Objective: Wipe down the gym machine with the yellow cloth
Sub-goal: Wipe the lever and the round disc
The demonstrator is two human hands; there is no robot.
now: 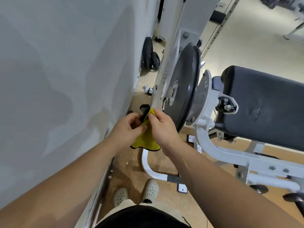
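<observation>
Both hands at frame centre: left hand [128,129] and right hand [162,127] pinch yellow cloth [146,139], fingers curled onto its top edge, rest hanging free between wrists. Cloth light, soft, floppy, black-trimmed; looks best bunched into pad before wiping. Not touching gym machine [177,17] yet; its dark weight plate [184,86] just right of hands, padded seat [263,104] far right. Grey wall [57,71] fills left, tan floor [131,170] below. Tight gap, likely awkward reach.

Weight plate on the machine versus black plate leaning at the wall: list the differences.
The mounted weight plate sits on the gym machine, clear of the floor; the leaning black plate stands on the floor against the wall. The mounted one has a grey face with a dark rim; the leaning one is black all over. Both are round, on edge.
</observation>
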